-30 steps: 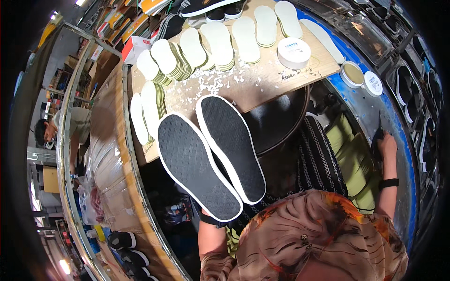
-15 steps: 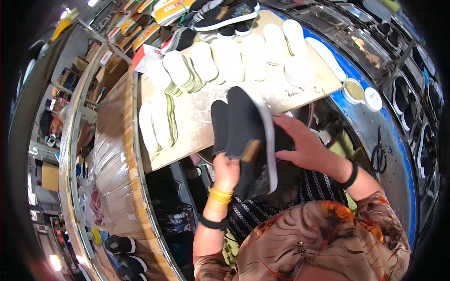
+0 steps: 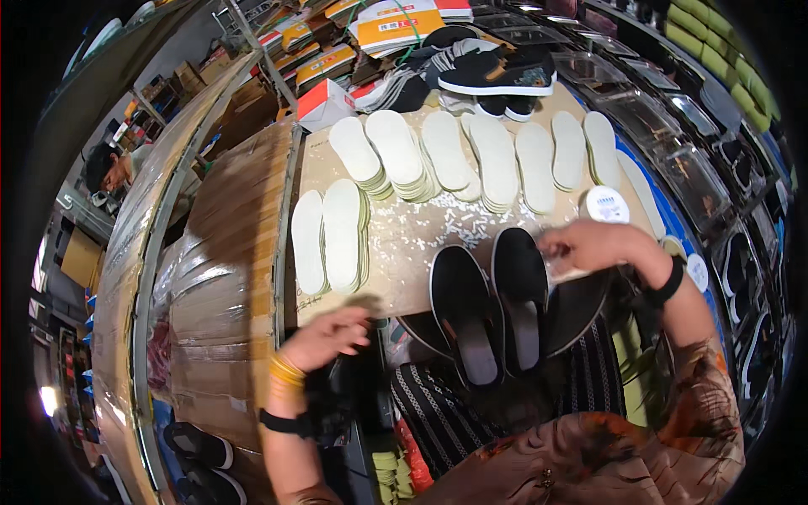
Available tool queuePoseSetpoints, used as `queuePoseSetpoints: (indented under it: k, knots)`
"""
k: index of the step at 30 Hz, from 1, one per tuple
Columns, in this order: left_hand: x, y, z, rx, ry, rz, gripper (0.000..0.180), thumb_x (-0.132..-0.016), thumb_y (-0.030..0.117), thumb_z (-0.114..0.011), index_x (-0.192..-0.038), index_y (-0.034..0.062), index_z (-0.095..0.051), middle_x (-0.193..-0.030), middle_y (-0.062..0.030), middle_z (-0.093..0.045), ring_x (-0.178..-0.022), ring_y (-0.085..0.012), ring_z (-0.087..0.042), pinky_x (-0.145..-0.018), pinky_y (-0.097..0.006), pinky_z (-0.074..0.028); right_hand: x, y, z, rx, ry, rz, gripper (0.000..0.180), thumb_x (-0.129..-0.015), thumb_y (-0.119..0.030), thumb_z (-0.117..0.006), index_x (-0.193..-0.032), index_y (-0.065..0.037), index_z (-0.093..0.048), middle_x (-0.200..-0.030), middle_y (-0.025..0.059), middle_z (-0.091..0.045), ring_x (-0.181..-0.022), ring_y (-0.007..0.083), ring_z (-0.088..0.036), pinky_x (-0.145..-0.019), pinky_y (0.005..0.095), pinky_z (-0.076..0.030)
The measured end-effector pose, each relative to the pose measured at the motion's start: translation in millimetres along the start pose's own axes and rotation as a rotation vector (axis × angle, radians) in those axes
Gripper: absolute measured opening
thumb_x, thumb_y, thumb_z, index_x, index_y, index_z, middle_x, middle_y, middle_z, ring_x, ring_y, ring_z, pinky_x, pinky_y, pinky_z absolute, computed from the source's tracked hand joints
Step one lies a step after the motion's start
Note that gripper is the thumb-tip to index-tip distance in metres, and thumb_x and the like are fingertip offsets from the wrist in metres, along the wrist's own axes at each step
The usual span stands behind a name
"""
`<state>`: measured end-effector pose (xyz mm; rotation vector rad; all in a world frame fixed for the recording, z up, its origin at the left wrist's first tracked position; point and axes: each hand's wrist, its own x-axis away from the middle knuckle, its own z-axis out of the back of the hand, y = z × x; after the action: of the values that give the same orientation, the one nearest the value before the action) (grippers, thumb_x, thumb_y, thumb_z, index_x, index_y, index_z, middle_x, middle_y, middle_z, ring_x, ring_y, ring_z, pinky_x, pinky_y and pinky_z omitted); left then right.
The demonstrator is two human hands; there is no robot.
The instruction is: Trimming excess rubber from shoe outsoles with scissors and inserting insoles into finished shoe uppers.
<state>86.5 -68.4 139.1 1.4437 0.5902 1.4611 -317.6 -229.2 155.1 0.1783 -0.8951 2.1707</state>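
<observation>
A pair of black slip-on shoes lies side by side, the left shoe (image 3: 460, 286) and the right shoe (image 3: 518, 265), toes on the edge of the pale board and heels toward my lap. Their openings face up, with grey insoles showing. My left hand (image 3: 330, 338) hovers by the board's near left edge, fingers apart and holding nothing. Close by the right shoe's toe is my right hand (image 3: 585, 246), somewhat blurred, thumb and fingers apart with nothing seen in them. Pale insoles in stacks (image 3: 396, 156) stand along the board (image 3: 391, 290).
Small white slips (image 3: 454, 223) are scattered over the board's middle. A round white lid (image 3: 607, 204) sits at its right. Black sneakers (image 3: 497, 76) and orange-white boxes (image 3: 400, 29) are piled behind. Wrapped cartons (image 3: 215, 320) flank the left; shoe racks (image 3: 741, 269) flank the right.
The black shoes, held up in my left hand with my right hand beside them, now rest at the board's edge. My hands have moved apart, and the view has shifted.
</observation>
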Motion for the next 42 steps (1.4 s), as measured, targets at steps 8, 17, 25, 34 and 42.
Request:
queuePoseSetpoints:
  k: [8,17,25,34,42]
  knots:
    - [-117.1,18.6,157.9,-0.072,0.762,-0.229,0.033,-0.085,0.03,-0.056,-0.103,0.0023,-0.056,-0.081,-0.0034,-0.062,-0.053,-0.0072,-0.052,-0.043,-0.018,-0.038,-193.2,-55.8,37.6,0.237,0.337,0.285,0.035,-0.069,-0.03,-0.065,-0.091,-0.003,-0.057,-0.085,0.0128,-0.058,-0.079,0.0305,-0.055,-0.074,0.0356,-0.045]
    - [-270.9,96.8,91.9,-1.187,0.498,-0.27,0.053,-0.071,0.039,-0.064,-0.109,0.0032,-0.057,-0.115,-0.0207,-0.051,-0.102,-0.0349,-0.052,-0.089,-0.037,-0.042,-272.8,-50.2,34.7,0.448,0.541,0.485,0.017,-0.064,-0.018,-0.062,-0.074,-0.003,-0.063,-0.08,0.0139,-0.061,-0.077,0.031,-0.06,-0.072,0.038,-0.048]
    - [-275.7,82.5,85.4,-1.367,0.534,-0.34,0.018,-0.079,0.011,-0.047,-0.091,-0.0004,-0.052,-0.095,-0.0204,-0.056,-0.091,-0.0346,-0.056,-0.081,-0.043,-0.045,-273.1,-55.6,19.7,0.58,0.58,0.511,0.011,-0.069,-0.008,-0.053,-0.073,-0.004,-0.062,-0.078,0.0147,-0.062,-0.075,0.0306,-0.06,-0.068,0.039,-0.048]
    - [-87.8,94.7,50.3,-0.118,0.932,-0.777,0.036,-0.09,0.031,-0.048,-0.105,-0.0004,-0.058,-0.093,-0.0062,-0.062,-0.082,-0.0112,-0.058,-0.071,-0.025,-0.046,-46.5,-36.0,79.3,-0.448,1.34,0.391,0.02,-0.086,-0.014,-0.048,-0.097,-0.003,-0.06,-0.079,0.0037,-0.062,-0.068,0.0135,-0.06,-0.055,0.0264,-0.047]
    - [99.7,7.0,-65.0,0.37,0.75,-0.422,0.03,-0.084,0.024,-0.05,-0.098,-0.0019,-0.054,-0.075,-0.0077,-0.06,-0.05,-0.01,-0.053,-0.038,-0.019,-0.036,174.2,23.9,-26.0,-1.014,1.085,-0.081,0.024,-0.085,-0.01,-0.049,-0.105,0.0,-0.057,-0.079,0.0054,-0.062,-0.054,0.0084,-0.055,-0.039,0.0178,-0.041]
